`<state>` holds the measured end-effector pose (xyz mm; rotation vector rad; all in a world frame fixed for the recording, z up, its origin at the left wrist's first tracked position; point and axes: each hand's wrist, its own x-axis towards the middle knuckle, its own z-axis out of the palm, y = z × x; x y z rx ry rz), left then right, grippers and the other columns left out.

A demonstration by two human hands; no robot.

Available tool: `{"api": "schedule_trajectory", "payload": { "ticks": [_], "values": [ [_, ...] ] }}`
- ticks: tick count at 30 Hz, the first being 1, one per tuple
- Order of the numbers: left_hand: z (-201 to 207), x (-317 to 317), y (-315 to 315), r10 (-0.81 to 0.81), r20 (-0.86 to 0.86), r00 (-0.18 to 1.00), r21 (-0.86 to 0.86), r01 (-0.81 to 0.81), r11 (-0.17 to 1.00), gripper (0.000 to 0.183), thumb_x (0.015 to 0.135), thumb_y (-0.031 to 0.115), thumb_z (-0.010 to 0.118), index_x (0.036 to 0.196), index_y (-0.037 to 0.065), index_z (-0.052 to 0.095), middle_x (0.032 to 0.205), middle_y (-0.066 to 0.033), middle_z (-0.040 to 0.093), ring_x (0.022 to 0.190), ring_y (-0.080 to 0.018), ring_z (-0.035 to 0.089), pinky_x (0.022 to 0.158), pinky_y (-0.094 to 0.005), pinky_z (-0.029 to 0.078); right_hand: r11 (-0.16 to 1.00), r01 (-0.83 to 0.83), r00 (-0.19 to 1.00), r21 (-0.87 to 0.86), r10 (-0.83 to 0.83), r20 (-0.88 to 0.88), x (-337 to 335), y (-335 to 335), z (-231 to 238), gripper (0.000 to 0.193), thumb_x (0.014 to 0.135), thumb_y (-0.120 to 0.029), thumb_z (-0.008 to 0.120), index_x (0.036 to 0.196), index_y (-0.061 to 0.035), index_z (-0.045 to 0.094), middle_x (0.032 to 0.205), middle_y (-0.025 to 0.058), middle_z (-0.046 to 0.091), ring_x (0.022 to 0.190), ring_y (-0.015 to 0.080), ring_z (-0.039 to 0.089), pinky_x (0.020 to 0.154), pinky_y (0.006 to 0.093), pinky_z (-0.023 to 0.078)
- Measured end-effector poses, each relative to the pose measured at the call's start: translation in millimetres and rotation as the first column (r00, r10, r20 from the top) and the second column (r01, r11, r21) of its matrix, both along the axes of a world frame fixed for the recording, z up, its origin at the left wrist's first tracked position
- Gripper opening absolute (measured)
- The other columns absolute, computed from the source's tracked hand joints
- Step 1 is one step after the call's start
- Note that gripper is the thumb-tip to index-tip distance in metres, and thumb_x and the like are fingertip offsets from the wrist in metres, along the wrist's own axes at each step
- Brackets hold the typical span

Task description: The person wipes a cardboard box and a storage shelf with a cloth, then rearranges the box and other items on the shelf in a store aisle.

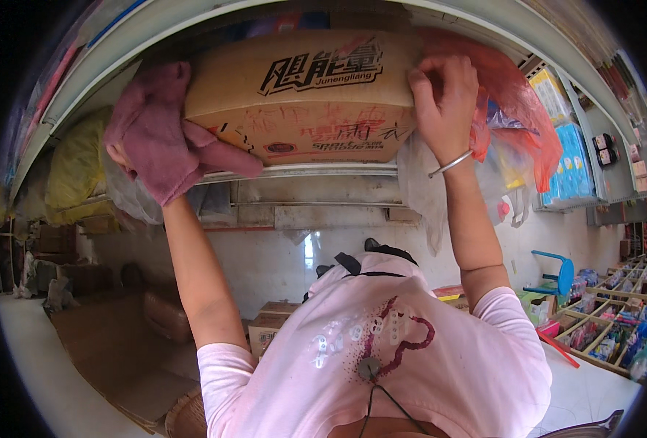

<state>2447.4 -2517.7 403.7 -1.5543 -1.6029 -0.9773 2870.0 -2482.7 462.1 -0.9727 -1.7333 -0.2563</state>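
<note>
A brown cardboard box (228,109) with black and red printing lies on a metal shelf (309,172) in front of me. At its left end, my left hand (121,158) holds a dusty-purple cloth (148,131). The cloth hides most of that hand and presses against the box, with one end trailing along the shelf edge. My right hand (446,98), with a silver bangle at the wrist, grips the box's right end. Its thumb and bent fingers rest on the upper right edge. Beside that hand hangs a red plastic bag (546,146).
Yellow plastic bags (82,171) bulge on the shelf's left. Blue packages (573,164) line a shelf at right. Behind them stand a blue stool (557,271) and a low divided rack (608,321) of goods. A flattened cardboard sheet (97,358) lies lower left.
</note>
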Motion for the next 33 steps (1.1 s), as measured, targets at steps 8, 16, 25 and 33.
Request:
{"api": "schedule_trajectory", "payload": {
  "ticks": [8,16,25,33],
  "values": [
    [10.9,13.3,-2.7,0.003,-0.031,1.0,-0.054,-0.005,0.999,0.042,0.08,0.026,0.064,0.116,0.005,0.057,0.116,-0.0113,0.06,0.114,-0.0237,0.053,0.099,-0.0353,0.039,0.968,-0.24,0.957,-0.078,0.249,0.149,-1.2,11.2,7.6,0.022,0.088,-0.022,0.057,0.098,-0.0095,0.072,0.107,0.0119,0.068,0.11,0.0273,0.06,0.1,0.0439,0.042],
    [74.5,61.6,39.1,-0.088,-0.348,0.933,-0.25,-0.002,0.968,0.043,0.079,0.026,0.067,0.115,0.005,0.057,0.114,-0.0121,0.06,0.11,-0.0249,0.055,0.096,-0.0353,0.042,0.964,-0.264,0.964,-0.017,0.264,0.004,-5.9,16.1,-0.1,0.019,0.085,-0.017,0.056,0.089,-0.0084,0.073,0.099,0.0105,0.07,0.105,0.0275,0.063,0.097,0.0443,0.044],
    [88.0,199.2,107.3,-0.272,-0.563,0.781,-0.452,-0.014,0.892,0.043,0.075,0.024,0.07,0.112,0.005,0.057,0.109,-0.0121,0.061,0.105,-0.025,0.058,0.092,-0.0343,0.046,0.961,-0.276,0.959,-0.024,0.274,-0.064,-10.7,15.0,-3.7,0.022,0.086,-0.016,0.053,0.089,-0.0078,0.073,0.097,0.0112,0.07,0.105,0.0287,0.063,0.099,0.0466,0.041],
    [79.5,245.7,108.3,-0.357,-0.427,0.831,-0.404,0.178,0.897,0.042,0.069,0.019,0.073,0.105,0.003,0.059,0.101,-0.0104,0.06,0.096,-0.0229,0.059,0.088,-0.0315,0.047,0.929,-0.368,0.907,0.022,0.364,-0.212,-12.1,17.1,-12.0,0.026,0.088,-0.016,0.049,0.086,-0.0032,0.072,0.095,0.0132,0.07,0.105,0.0323,0.062,0.102,0.0483,0.038]
  ]
}}
